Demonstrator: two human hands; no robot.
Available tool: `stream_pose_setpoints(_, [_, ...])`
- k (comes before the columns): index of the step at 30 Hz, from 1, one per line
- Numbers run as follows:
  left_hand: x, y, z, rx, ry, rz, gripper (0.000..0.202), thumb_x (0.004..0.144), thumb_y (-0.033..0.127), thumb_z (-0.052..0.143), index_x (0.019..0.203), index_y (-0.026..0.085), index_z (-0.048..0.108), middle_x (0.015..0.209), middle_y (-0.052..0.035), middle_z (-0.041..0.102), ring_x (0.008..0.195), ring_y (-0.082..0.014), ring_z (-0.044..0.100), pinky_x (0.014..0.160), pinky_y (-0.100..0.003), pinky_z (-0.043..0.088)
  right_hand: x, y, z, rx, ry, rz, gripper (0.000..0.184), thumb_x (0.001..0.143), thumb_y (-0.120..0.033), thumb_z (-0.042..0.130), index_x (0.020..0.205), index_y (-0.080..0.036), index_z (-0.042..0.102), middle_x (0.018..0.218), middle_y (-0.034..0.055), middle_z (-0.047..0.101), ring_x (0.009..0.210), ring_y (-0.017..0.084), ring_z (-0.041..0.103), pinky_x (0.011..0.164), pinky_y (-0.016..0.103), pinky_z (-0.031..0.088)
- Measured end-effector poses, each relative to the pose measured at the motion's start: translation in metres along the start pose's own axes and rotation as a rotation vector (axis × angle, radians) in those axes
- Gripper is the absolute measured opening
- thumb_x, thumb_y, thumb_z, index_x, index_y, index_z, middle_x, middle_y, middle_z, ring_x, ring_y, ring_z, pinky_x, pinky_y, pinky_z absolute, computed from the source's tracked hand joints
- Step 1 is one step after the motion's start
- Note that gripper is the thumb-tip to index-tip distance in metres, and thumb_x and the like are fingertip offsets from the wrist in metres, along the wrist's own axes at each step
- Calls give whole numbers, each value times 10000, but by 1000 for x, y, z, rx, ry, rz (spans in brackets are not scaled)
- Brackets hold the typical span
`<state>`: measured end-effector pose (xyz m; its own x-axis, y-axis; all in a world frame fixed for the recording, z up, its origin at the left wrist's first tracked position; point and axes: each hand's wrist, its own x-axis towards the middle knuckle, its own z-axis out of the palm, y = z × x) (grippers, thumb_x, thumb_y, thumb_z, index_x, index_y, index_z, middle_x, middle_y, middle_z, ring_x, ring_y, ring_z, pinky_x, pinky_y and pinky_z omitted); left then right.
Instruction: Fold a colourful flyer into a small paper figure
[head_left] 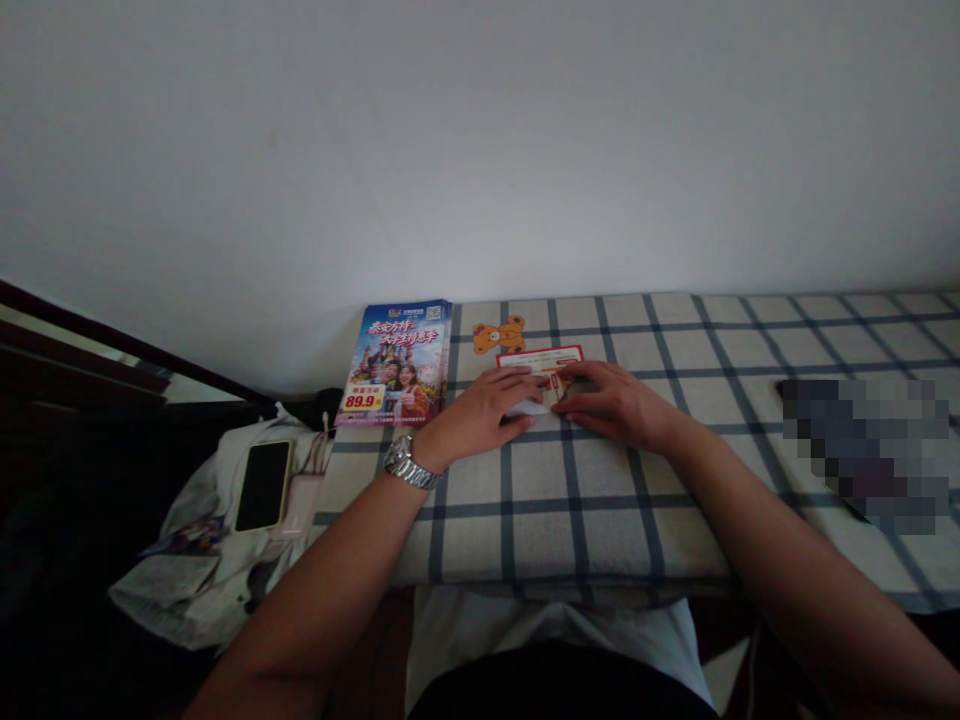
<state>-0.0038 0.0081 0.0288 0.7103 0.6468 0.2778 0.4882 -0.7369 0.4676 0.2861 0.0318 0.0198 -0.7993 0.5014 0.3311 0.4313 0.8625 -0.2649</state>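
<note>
A leaflet (541,357) with a red border and white and yellow printed areas lies on the checked tablecloth, partly covered by both hands. My left hand (487,410), with a metal watch at the wrist, rests on its left side, fingers stretched across the paper and the thumb near the lower edge. At the leaflet's right edge, my right hand (611,405) has bent fingers and thumb closed on the paper. Just beyond the leaflet is a brown teddy bear picture (499,336). Left of my left hand sits a stack of colourful flyers (394,365) showing a castle.
The checked tablecloth (600,510) covers a table against a white wall (480,150). A phone (262,485) lies on pale cloth (187,590) at the lower left. A blurred-out dark item (840,440) is on the table's right side.
</note>
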Motion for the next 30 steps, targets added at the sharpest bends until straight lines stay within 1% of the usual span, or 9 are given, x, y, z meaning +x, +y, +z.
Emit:
stream_pose_setpoints(4, [1, 0, 1, 10, 9, -2, 266, 983, 161, 689, 1223, 263, 635, 1528, -43, 611, 1475, -246, 519, 1270, -532, 404, -1, -2, 0, -3, -12, 21, 228, 1007, -292, 664, 1192, -319, 795, 1493, 133, 590, 1373, 355, 593, 1101, 592, 521])
stream_pose_setpoints(8, [0, -2, 1, 42, 0, 15, 244, 988, 159, 677, 1212, 252, 647, 1524, -43, 615, 1467, -239, 525, 1274, -523, 403, 1, -3, -1, 8, -10, 41, 218, 1013, -279, 652, 1168, -309, 802, 1470, 137, 599, 1362, 354, 593, 1102, 584, 518])
stream_pose_setpoints(12, [-1, -4, -1, 73, 2, 26, 232, 994, 171, 667, 1215, 242, 674, 1524, -64, 603, 1451, -250, 535, 1246, -530, 437, 3, -3, 0, 12, 0, 40, 197, 1013, -295, 653, 1141, -311, 801, 1452, 129, 613, 1345, 352, 598, 1095, 587, 514])
stream_pose_setpoints(14, [-2, -5, -3, 88, 20, 31, 245, 989, 177, 672, 1226, 241, 686, 1510, -77, 605, 1442, -258, 539, 1239, -539, 444, 3, -2, 1, 12, 4, 43, 200, 1016, -308, 646, 1158, -309, 787, 1448, 125, 624, 1336, 354, 602, 1083, 583, 519])
stream_pose_setpoints(18, [-3, -5, -8, 133, 36, 51, 325, 967, 175, 693, 1281, 259, 684, 1500, -65, 607, 1459, -265, 509, 1272, -560, 399, 3, 0, 5, 11, 18, 63, 228, 1026, -324, 626, 1214, -300, 754, 1427, 121, 648, 1317, 345, 617, 1070, 559, 524])
stream_pose_setpoints(20, [-4, -5, -11, 154, 28, 55, 326, 958, 168, 696, 1271, 261, 695, 1492, -59, 612, 1445, -260, 518, 1283, -556, 383, 3, 1, 6, 3, 17, 61, 238, 1034, -329, 611, 1225, -293, 749, 1424, 127, 646, 1317, 346, 616, 1071, 558, 521])
stream_pose_setpoints(25, [-4, -5, -14, 174, 29, 60, 279, 935, 153, 707, 1182, 275, 751, 1424, -48, 647, 1383, -256, 561, 1235, -531, 444, 4, 0, 7, -14, 15, 82, 230, 1029, -310, 618, 1207, -296, 762, 1421, 122, 649, 1313, 348, 616, 1070, 562, 514])
stream_pose_setpoints(30, [-5, -9, -10, 171, 43, 57, 226, 996, 179, 650, 1157, 281, 771, 1354, -34, 689, 1294, -235, 625, 1192, -511, 482, 5, -1, 8, -10, 21, 69, 231, 1017, -324, 646, 1215, -303, 764, 1435, 113, 658, 1335, 351, 608, 1076, 558, 504])
